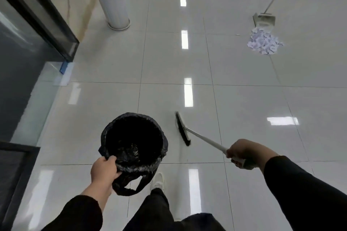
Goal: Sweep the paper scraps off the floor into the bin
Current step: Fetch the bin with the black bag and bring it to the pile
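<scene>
Glossy tiled floor, brightly lit; left hand pinches the rim of the lined bin, evidently carrying it; right hand is wrapped around the broom handle; paper scraps lie heaped well ahead, touching a dustpan set to receive them.

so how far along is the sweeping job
Early to middle. Done: the paper scraps sit gathered in one pile in front of the dustpan. In hand: the left hand holds the bin by its rim, the right hand has a grip on the broom. Left: the lined bin looks empty; the pile still needs sweeping up and tipping in.
</scene>
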Motion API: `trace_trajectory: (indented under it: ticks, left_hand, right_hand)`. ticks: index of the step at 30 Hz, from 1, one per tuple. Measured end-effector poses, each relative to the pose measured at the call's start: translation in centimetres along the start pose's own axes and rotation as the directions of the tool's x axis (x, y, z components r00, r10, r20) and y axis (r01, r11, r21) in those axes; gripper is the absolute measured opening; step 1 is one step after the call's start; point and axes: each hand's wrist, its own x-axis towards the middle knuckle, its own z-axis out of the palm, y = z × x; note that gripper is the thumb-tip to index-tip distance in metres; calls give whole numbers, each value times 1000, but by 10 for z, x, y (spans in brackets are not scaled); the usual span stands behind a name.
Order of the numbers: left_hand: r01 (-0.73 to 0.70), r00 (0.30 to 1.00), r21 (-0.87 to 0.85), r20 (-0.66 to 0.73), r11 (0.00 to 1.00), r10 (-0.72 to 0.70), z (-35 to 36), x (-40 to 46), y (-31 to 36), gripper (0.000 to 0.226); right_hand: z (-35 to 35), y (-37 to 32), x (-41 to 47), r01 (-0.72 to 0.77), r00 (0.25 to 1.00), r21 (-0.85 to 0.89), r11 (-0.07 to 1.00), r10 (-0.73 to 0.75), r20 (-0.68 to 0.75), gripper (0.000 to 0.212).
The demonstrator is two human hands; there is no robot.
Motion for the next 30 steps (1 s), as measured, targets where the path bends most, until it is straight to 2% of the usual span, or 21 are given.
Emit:
trace_trajectory:
  ticks: [1,3,7,10,12,13,18,21,24,30]
  left_hand:
    - [-31,999,-20,9,999,31,4,-2,17,12]
    - [-46,999,88,10,995,45,46,14,40,10]
    - [-122,992,200,-15,972,127,76,19,69,13]
    - [-128,988,301,-44,945,148,100,20,71,18]
    - [-89,986,287,-113,954,126,122,12,61,21]
    - [-101,985,295,-106,950,138,123,10,62,23]
    - [44,949,97,-314,994,-11,155,-36,9,24]
    - [83,917,-47,-386,995,-95,167,-75,-20,12]
    - [121,884,-154,-433,981,-176,168,-112,-56,4]
    - [149,840,-213,-487,966,-237,151,-175,-132,14]
  right_hand:
    - [0,-8,-4,39,999,-25,999,-39,2,18]
    - [-17,-9,12,29,999,-87,996,-28,19,12]
    - [-40,-8,20,73,994,-214,974,-55,91,8]
    - [-75,-8,35,111,986,-293,950,-70,148,10]
    - [-108,-17,50,151,977,-353,923,-87,193,9]
    - [-111,-17,49,147,978,-341,928,-85,188,11]
    - [-162,-22,71,249,951,-442,861,-131,282,13]
    - [-184,-13,70,296,938,-435,850,-174,299,17]
    - [-197,9,62,322,927,-424,847,-190,325,10]
    - [-189,67,39,363,899,-423,830,-194,391,15]
